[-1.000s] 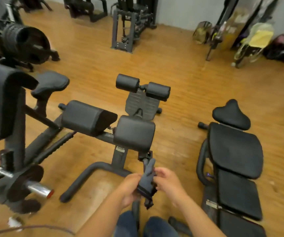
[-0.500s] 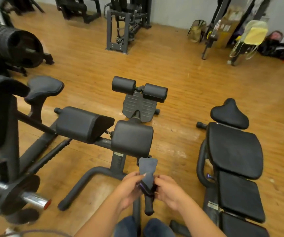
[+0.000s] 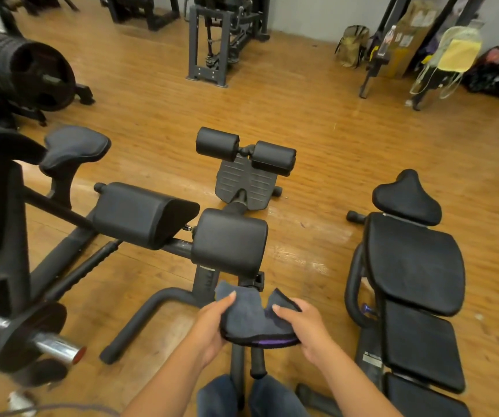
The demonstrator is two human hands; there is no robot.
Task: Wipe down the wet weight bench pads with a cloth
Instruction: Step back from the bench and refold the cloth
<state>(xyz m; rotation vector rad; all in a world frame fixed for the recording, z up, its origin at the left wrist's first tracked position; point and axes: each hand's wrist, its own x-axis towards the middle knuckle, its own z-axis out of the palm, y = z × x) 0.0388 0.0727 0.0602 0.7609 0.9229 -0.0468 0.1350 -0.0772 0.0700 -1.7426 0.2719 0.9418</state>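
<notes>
wooden gym floor spreads out beyond my hands, with black machines all around. i hold the cloth [image 3: 252,319] between my left hand [image 3: 212,323] and right hand [image 3: 301,325], each pinching one side, thumb on top, so it sags in the middle. it looks light, soft and floppy, so i'd bunch it into one palm to wipe. the nearest bench pad [image 3: 230,240] sits just ahead of my hands; the long padded bench [image 3: 413,263] lies off to my right.
</notes>
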